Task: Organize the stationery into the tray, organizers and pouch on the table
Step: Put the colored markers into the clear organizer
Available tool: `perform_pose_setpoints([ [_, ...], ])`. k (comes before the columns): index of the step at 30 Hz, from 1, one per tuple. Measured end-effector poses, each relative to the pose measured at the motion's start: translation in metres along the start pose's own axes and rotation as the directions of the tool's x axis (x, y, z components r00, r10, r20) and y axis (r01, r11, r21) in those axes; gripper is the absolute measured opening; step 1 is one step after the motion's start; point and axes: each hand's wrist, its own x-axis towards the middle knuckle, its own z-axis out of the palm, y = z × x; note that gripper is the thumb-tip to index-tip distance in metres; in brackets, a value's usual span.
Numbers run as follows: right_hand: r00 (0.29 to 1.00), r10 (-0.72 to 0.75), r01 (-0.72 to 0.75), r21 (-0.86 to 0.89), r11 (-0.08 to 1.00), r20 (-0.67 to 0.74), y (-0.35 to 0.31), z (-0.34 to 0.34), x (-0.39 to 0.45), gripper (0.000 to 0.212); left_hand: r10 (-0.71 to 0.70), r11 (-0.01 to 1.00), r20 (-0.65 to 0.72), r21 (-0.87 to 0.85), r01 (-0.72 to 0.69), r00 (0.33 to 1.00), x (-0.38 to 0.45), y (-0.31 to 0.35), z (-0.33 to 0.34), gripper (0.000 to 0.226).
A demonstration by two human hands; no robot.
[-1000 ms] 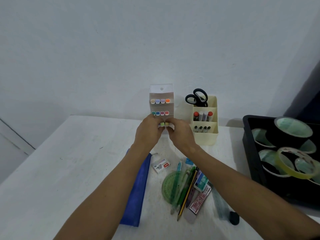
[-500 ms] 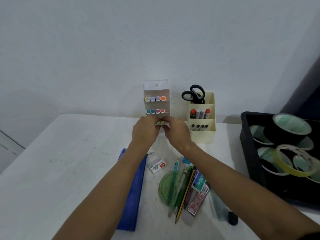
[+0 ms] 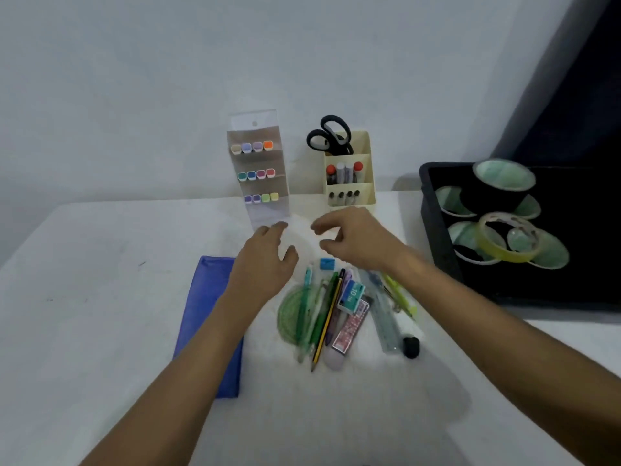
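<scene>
A clear tiered organizer (image 3: 260, 169) stands at the back of the white table with three rows of coloured markers. My left hand (image 3: 265, 255) hovers just in front of its base, fingers relaxed and holding nothing. Beside it to the right my right hand (image 3: 356, 240) has its fingers loosely curled, also holding nothing. A cream organizer (image 3: 349, 176) holds black scissors (image 3: 327, 136), markers and pens. Loose stationery lies below the hands: a green protractor (image 3: 292, 317), a pencil (image 3: 327, 317), a staple box (image 3: 351, 295), a blue sharpener (image 3: 327, 263), a ruler (image 3: 383, 314). A blue pouch (image 3: 205, 307) lies flat at the left.
A black tray (image 3: 440, 237) at the right holds several tape rolls, a yellow one (image 3: 504, 240) on top. A small black cap (image 3: 410, 346) lies by the ruler's near end. The table's left edge runs close to the wall.
Both hands have let go of the bottom row of markers and drawn back toward me. The clear organizer now shows a full third row.
</scene>
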Motion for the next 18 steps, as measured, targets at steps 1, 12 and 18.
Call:
perform_pose_setpoints([
  [1,0.996,0.071,-0.069,-0.029,0.997,0.045,0.005,-0.012,-0.012,0.032,0.002,1.000,0.048,-0.002,-0.002,0.999,-0.006,-0.007,0.007,0.049],
  [12,0.838,0.528,-0.379,-0.549,0.745,0.139,0.017,-0.011,-0.083,0.025,0.057,0.983,0.058,0.169,-0.066,0.997,-0.037,-0.026,0.035,0.057],
  [18,0.854,0.518,-0.423,-0.519,0.743,0.045,0.020,0.000,-0.090,0.021,0.052,0.980,0.067,0.188,-0.064,0.996,-0.041,-0.023,0.035,0.051],
])
